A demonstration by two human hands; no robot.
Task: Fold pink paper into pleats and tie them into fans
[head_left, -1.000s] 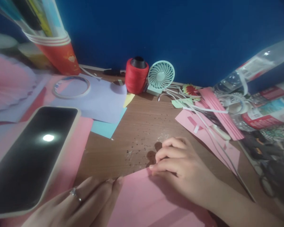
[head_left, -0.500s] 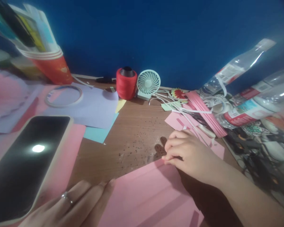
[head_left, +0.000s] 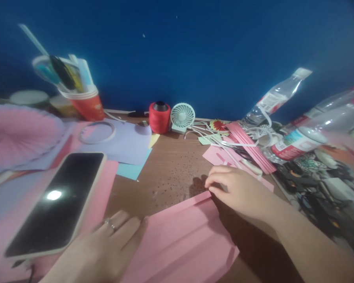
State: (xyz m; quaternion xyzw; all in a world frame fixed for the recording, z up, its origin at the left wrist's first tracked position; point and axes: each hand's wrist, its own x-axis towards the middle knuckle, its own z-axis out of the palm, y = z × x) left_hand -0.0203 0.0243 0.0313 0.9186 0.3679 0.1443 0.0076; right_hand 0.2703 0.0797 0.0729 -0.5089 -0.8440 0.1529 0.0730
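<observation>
A sheet of pink paper lies at the front with narrow parallel creases, and a thin strip is turned over along its far edge. My left hand, with a ring on one finger, is closed at the sheet's left corner, its fingertips partly hidden. At the far right corner, my right hand has thumb and fingers pinched together at the paper's folded edge. Past the sheet, small dark specks dot the brown table.
A phone lies on coloured paper at left, near a pink pleated fan, tape roll and red cup of pens. Red thread and a small fan stand behind. Pink folded strips and plastic bottles crowd the right.
The view has shifted, so the back of the table shows lower. A folded strip now shows along the sheet's far edge, and my right fingers sit at its very corner.
</observation>
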